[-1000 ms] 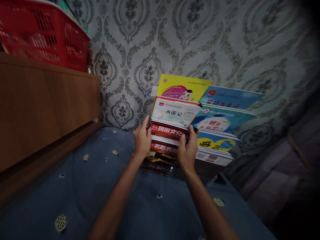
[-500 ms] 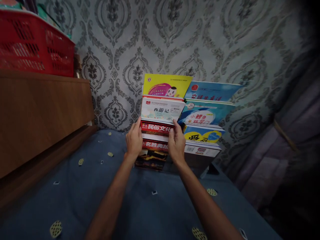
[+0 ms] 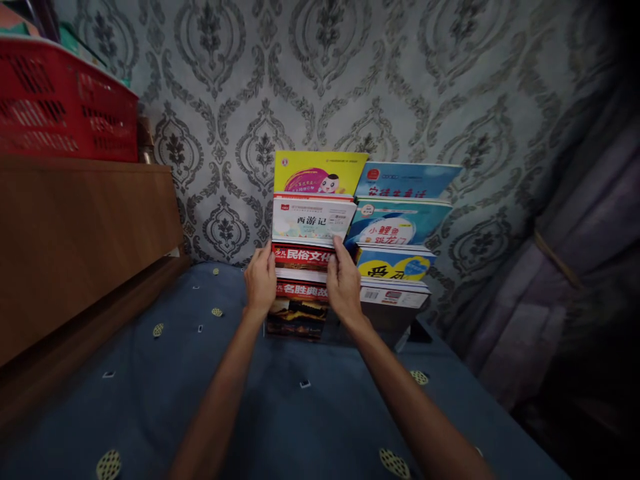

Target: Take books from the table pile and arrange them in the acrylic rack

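Note:
Two stepped rows of books lean against the patterned wall on a blue bed cover (image 3: 165,400). In the left row (image 3: 307,257) a yellow book (image 3: 317,172) stands at the back, then a white book (image 3: 311,220), then two red-titled books. My left hand (image 3: 260,279) grips the left edges of the red books. My right hand (image 3: 343,280) grips their right side, thumb at the white book's lower corner. The right row (image 3: 397,233) holds blue-covered books, untouched.
A wooden headboard or shelf (image 3: 75,240) runs along the left with a red plastic basket (image 3: 60,100) on top. A dark curtain (image 3: 560,280) hangs at the right. A small dark object (image 3: 417,331) lies by the right row's foot.
The view has shifted so the books sit further left and more upright in frame. Both hands have stayed on the sides of the left row, squaring it against the wall.

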Demonstrator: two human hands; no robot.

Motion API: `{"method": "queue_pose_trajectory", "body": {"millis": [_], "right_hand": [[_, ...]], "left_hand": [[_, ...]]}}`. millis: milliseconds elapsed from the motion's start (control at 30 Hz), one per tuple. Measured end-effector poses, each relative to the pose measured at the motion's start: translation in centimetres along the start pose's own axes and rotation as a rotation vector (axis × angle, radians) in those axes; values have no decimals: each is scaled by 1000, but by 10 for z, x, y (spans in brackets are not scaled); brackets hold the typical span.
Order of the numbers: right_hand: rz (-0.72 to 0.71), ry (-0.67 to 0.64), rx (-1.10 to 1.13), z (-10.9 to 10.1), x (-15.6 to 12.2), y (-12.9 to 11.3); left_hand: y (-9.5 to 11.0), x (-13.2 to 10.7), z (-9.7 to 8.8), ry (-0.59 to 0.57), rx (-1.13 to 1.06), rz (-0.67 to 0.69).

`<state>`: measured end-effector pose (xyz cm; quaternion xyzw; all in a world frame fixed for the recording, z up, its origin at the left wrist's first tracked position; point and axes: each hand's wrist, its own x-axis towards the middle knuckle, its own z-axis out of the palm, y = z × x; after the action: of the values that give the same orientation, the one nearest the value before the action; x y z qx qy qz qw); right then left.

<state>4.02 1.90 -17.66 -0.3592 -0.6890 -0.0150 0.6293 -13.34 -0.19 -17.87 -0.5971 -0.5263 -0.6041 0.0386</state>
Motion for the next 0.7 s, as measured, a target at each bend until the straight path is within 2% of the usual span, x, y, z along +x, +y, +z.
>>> {"method": "queue_pose_trajectory", "body": {"millis": [167,467,700], "right_hand": [[-71,0,-40,1,3,7],[-278,-33,-106,-8,12,11],[-297,-39,-131,-2,18,20]], "left_hand": [[3,1,-6,-28,64,90],[2,16,-23,-140,330,185],[-6,28,-22,-163,361,211]]}}
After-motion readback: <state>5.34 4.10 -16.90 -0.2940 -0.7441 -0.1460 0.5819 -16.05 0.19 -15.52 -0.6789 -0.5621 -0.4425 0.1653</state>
